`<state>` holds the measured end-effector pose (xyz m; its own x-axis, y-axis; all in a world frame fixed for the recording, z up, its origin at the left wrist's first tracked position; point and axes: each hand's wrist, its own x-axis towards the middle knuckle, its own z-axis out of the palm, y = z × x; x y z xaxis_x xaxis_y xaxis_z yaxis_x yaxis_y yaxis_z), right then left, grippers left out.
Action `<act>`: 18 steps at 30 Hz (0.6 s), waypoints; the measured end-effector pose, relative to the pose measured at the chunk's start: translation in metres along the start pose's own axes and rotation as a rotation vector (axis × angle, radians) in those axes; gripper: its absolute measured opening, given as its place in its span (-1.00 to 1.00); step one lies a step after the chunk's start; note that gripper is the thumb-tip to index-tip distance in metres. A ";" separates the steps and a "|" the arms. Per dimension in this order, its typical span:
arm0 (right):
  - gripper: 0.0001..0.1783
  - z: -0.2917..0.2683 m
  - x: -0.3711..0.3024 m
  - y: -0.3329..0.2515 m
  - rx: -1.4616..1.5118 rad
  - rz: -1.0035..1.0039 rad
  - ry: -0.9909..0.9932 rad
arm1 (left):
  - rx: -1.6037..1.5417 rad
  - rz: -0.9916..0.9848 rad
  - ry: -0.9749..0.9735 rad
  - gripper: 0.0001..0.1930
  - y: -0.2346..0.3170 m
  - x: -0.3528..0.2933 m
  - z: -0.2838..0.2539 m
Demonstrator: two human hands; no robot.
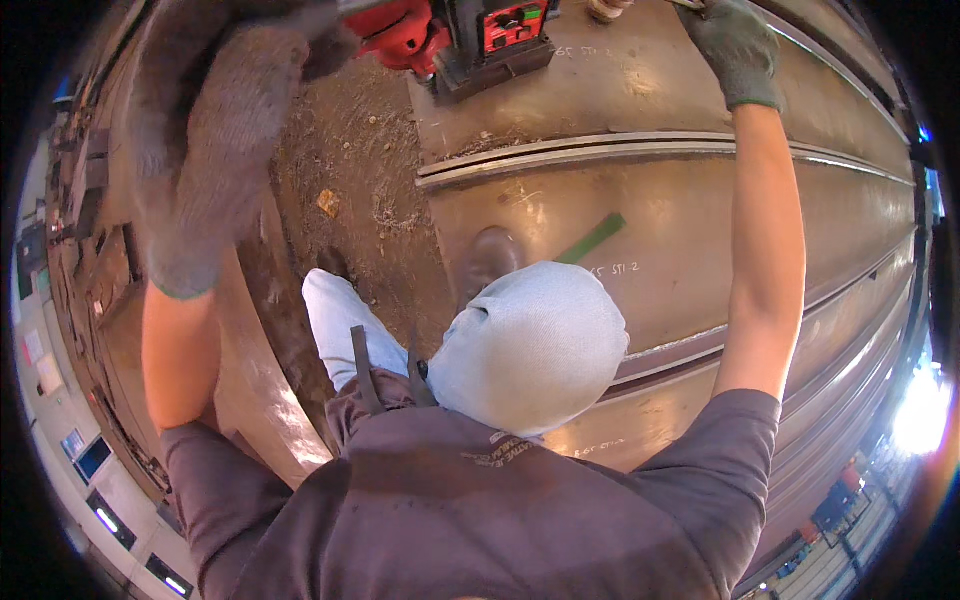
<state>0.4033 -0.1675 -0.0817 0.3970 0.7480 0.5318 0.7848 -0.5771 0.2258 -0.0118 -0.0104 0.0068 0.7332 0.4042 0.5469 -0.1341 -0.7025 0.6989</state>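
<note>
My left hand [225, 125], in a grey knitted glove, is raised at the upper left, large and smeared by motion. Its fingertips are lost in shadow beside the red and black machine [498, 45], which looks like a magnetic-base drill. The machine stands on a brown steel plate [620, 90] and is cut off by the top edge. Farther right, my right hand [735, 50], gloved the same way, is curled at the top edge. A thin light-coloured piece shows at its fingers, but its kind is hidden.
Long steel beams or plates [540, 205] with chalk marks and raised edges lie in rows. On one lies a green strip [592, 238] near my knee. Dirt ground [350, 180] with debris runs along the left. A round tan object [608, 8] sits at the top.
</note>
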 end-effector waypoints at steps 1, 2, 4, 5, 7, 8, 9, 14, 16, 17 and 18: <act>-0.77 0.003 0.000 0.001 0.030 -0.016 0.005 | 0.003 -0.100 0.022 -0.55 0.008 -0.002 -0.002; -0.77 0.006 0.001 0.003 0.060 -0.032 0.010 | 0.032 -0.131 0.073 -0.61 0.015 -0.004 0.002; -0.76 0.007 0.005 0.010 0.045 -0.044 -0.061 | 0.039 -0.155 0.122 -0.70 0.019 -0.004 0.013; -0.76 0.007 0.010 0.012 0.011 -0.043 -0.136 | 0.031 -0.149 0.130 -0.74 0.018 -0.002 0.016; -0.75 -0.002 0.018 0.008 -0.032 -0.031 -0.253 | -0.031 -0.089 0.055 -0.81 0.015 0.002 0.013; -0.75 -0.011 0.020 0.003 -0.044 -0.023 -0.291 | -0.035 -0.079 0.048 -0.82 0.016 0.003 0.011; -0.74 -0.018 0.019 -0.001 -0.056 -0.019 -0.334 | -0.041 -0.075 0.042 -0.83 0.017 0.000 0.010; -0.72 -0.015 0.022 0.019 0.019 -0.063 -0.098 | -0.052 -0.103 0.085 -0.80 0.004 -0.024 0.010; -0.74 -0.032 0.035 0.010 -0.068 -0.072 -0.057 | -0.005 -0.200 0.172 -0.77 0.001 -0.043 0.013; -0.77 -0.052 0.035 -0.001 -0.142 -0.067 -0.039 | 0.073 -0.327 0.174 -0.75 0.003 -0.049 0.011; -0.78 -0.062 0.038 -0.001 -0.174 -0.137 0.059 | 0.137 -0.449 0.176 -0.74 0.007 -0.056 0.011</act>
<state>0.3880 -0.1582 -0.0110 0.2597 0.8057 0.5323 0.7333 -0.5232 0.4341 -0.0459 -0.0444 -0.0240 0.5730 0.7688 0.2838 0.2666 -0.5024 0.8225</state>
